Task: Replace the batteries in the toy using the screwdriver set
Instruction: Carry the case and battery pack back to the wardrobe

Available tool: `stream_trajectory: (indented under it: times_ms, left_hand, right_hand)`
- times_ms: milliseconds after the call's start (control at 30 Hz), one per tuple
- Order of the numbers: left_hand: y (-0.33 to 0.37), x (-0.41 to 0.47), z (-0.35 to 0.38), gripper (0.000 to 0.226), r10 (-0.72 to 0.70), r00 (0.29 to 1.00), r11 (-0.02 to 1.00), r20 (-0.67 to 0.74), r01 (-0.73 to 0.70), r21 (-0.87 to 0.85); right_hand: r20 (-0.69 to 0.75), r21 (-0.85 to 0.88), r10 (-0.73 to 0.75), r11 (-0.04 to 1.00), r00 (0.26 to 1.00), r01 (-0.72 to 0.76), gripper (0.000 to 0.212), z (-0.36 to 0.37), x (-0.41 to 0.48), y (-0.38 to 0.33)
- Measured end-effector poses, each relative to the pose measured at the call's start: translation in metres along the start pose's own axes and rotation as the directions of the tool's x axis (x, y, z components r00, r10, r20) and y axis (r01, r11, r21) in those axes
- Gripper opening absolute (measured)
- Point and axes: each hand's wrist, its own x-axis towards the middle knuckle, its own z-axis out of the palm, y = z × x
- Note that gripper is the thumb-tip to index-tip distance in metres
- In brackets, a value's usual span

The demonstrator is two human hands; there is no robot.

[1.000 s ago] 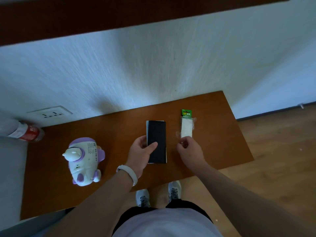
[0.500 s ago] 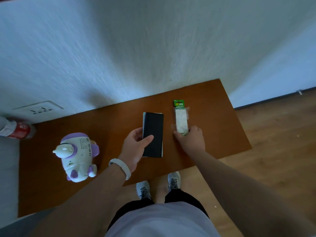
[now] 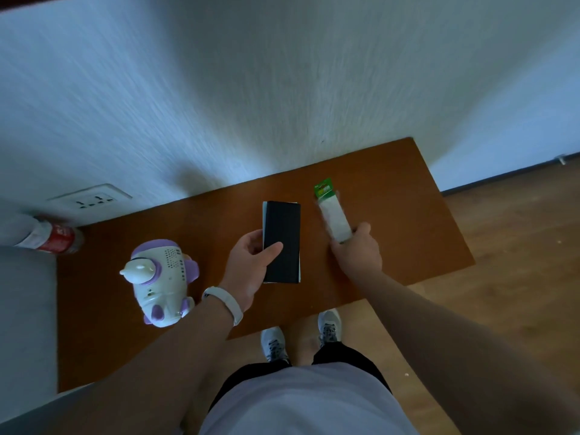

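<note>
Left hand [image 3: 248, 265] grip holds the black case [image 3: 282, 233] at counter [image 3: 392, 199] centre. Right hand [image 3: 357, 255] grip pinches the near end of the battery pack [image 3: 334, 215], 3 o'clock of the case. Toy [image 3: 160, 277] lies at 9 o'clock.

The wall [image 3: 282, 89] is white with a fine, streaky texture, and it looks dim and bluish in this light, with a softer shadow down its middle. 1 white socket plate [image 3: 91, 200] sits low on it at the left, just above the tabletop. Against the wall stands a table [image 3: 392, 196] with a plain orange-brown wooden top. To its right the floor [image 3: 518, 277] is light brown wood planking, and a dark skirting strip [image 3: 502, 175] runs along the foot of the wall. At the far left a pale grey surface [image 3: 25, 309] butts against the table's edge.
</note>
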Motion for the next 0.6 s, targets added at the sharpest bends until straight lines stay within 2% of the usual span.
stream_trajectory:
  times_ms: [133,367,600]
  left_hand:
    - [0.003,-0.005,-0.009,0.036,0.015,1.0,1.0,0.026,-0.014,-0.018]
    - [0.006,-0.011,-0.024,0.039,0.065,0.996,0.998,0.067,-0.064,-0.016]
    - [0.011,-0.011,-0.027,0.043,0.105,0.978,0.994,0.181,-0.098,-0.052]
  right_hand:
    - [0.051,0.078,-0.05,0.996,0.997,0.046,0.034,-0.004,-0.009,-0.002]
    - [0.057,0.21,-0.043,0.977,0.997,0.03,0.018,-0.012,-0.039,-0.007]
    - [-0.001,0.409,-0.032,0.912,0.999,0.03,0.011,-0.028,-0.085,-0.021]
